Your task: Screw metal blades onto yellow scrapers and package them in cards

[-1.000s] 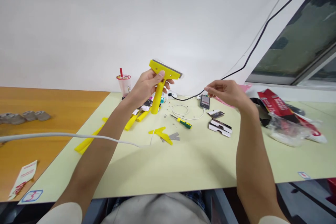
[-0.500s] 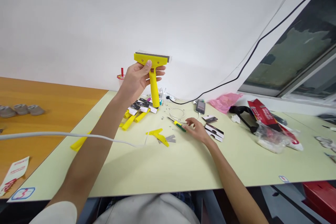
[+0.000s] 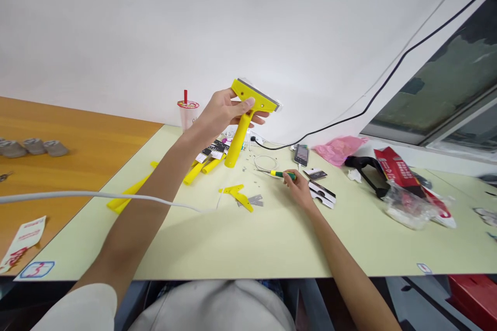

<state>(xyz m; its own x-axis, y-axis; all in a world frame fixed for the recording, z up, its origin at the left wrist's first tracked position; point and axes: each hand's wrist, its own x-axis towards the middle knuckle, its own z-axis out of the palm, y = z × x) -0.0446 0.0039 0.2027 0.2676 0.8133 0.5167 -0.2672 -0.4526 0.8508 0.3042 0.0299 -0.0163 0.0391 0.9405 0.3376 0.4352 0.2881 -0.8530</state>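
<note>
While the left hand grips a T-shaped scraper of smooth yellow plastic, I see the right hand, well apart, clasping a slim, green-handled screwdriver over the table.

Cup w/ straw, pink bag nr phone

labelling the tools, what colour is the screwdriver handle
The handle is green and yellow, best seen in the head view.

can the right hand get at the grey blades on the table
Probably yes: nothing visible stands between the right hand and the blades, though it's holding the screwdriver and a yellow piece partly covers them.
</note>
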